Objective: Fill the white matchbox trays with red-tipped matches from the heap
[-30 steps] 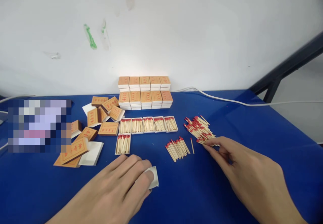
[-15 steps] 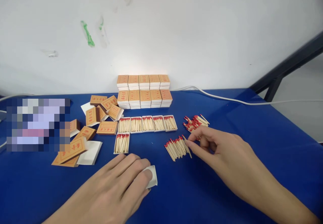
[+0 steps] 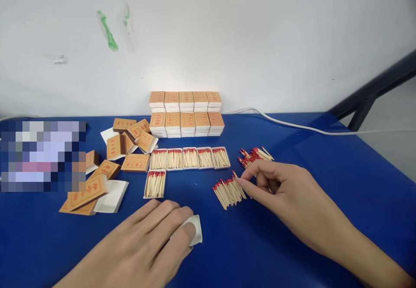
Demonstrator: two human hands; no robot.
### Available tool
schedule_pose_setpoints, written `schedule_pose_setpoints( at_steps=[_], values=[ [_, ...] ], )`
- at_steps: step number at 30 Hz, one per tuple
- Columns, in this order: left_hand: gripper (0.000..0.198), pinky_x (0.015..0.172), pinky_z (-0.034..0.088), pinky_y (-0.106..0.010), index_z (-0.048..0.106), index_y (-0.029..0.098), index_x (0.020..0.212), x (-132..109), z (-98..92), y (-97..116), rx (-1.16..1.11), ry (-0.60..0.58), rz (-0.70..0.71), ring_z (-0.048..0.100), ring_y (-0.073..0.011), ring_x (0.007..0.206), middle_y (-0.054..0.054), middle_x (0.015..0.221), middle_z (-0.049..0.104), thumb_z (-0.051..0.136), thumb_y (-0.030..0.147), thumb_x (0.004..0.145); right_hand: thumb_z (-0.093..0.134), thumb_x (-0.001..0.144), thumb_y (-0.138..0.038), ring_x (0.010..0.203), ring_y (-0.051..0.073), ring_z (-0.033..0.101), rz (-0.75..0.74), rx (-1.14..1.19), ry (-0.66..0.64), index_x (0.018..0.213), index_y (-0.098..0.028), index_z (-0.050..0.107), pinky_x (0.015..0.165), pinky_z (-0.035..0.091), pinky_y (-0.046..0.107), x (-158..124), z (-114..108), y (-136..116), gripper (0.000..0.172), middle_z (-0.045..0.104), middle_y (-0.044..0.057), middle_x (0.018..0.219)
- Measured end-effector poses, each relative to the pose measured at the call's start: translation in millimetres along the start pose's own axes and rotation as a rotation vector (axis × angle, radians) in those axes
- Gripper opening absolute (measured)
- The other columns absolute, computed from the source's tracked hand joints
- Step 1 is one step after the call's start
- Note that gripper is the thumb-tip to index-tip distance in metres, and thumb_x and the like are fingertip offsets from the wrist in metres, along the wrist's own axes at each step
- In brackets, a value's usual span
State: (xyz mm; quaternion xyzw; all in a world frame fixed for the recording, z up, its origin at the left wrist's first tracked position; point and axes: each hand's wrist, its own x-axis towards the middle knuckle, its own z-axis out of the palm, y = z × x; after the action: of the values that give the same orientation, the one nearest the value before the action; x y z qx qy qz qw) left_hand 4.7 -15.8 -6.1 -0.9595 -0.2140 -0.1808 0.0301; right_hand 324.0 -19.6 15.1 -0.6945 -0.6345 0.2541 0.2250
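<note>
My left hand (image 3: 146, 244) is closed on a white matchbox tray (image 3: 196, 231), most of which my fingers cover. With thumb and forefinger pinched, my right hand (image 3: 286, 201) holds a red-tipped match (image 3: 234, 174) against the right end of a row of matches (image 3: 227, 192) on the table. Behind that hand lies a loose heap of matches (image 3: 255, 154), partly hidden. Several open trays filled with matches (image 3: 190, 158) stand in a line further back. One more filled tray (image 3: 155, 185) sits in front of the line's left end.
Orange-topped matchboxes (image 3: 186, 121) are stacked in two rows by the wall. Scattered matchbox sleeves (image 3: 105, 169) and an upturned white tray (image 3: 112, 196) lie on the left, beside a blurred-out object (image 3: 42, 156). A white cable (image 3: 286, 123) runs along the back of the blue table (image 3: 227, 253).
My right hand has brought the match leftward, close against the end of the row. My left hand stays on the white tray. The view has shifted slightly.
</note>
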Motion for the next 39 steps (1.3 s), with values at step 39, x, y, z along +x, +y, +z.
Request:
schedule_pose_setpoints(
  at_steps=[39],
  values=[
    [0.034, 0.123, 0.038, -0.047, 0.078, 0.016, 0.138, -3, 6.4, 0, -0.031, 0.012, 0.003, 0.068, -0.0278, 0.127, -0.006, 0.138, 0.079, 0.048, 0.014, 0.121, 0.078, 0.093, -0.040, 0.049, 0.014, 0.059, -0.075, -0.229, 0.133, 0.086, -0.031, 0.079, 0.052, 0.034, 0.028, -1, 6, 12, 0.011, 0.061, -0.008, 0.057]
  ],
)
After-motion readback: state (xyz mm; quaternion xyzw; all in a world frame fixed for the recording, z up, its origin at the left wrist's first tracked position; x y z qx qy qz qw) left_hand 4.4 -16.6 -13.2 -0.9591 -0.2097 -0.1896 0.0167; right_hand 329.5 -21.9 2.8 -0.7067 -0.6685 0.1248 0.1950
